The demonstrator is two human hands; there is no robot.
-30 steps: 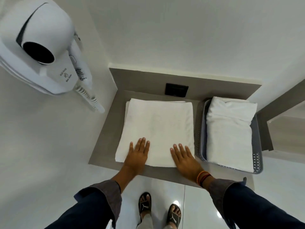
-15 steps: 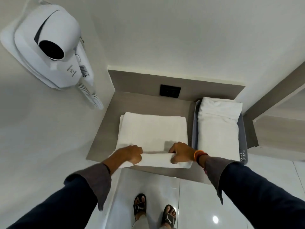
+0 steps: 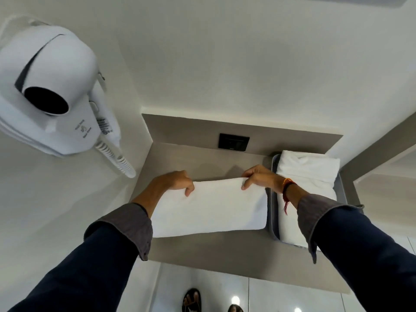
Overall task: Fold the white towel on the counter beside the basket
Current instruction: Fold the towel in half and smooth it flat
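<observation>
Grey bench (image 3: 202, 262) set into a white-walled corner, carrying everything that matters here. Wall-mounted white hair dryer (image 3: 51, 93) high on the left, well apart from the work. Grey basket (image 3: 273, 212) at the bench's right end, holding a folded white bundle (image 3: 308, 174). Just beside the basket, on the bare bench to its left, the white towel (image 3: 209, 206): a thick rectangle with one edge raised over the far half and its near fold lying flat toward the bench's front lip.

Left hand (image 3: 177, 180) pinching the raised edge near its left corner, thumb on the near face and fingers curled behind. Right hand (image 3: 258, 176) pinching the same edge near its right corner, in the same way. Each grip pressed together on cloth, not spread.

Likely light, soft and limp, with no stiffness of its own; probably prone to sagging in the middle if held only at the ends. Not fragile, not slippery, the pile giving good purchase. Best taken at both corners of the free edge, as here, with the edge kept taut between the hands so the layers land square. Small dark wall plate (image 3: 234, 142) behind, clear of the fold.
</observation>
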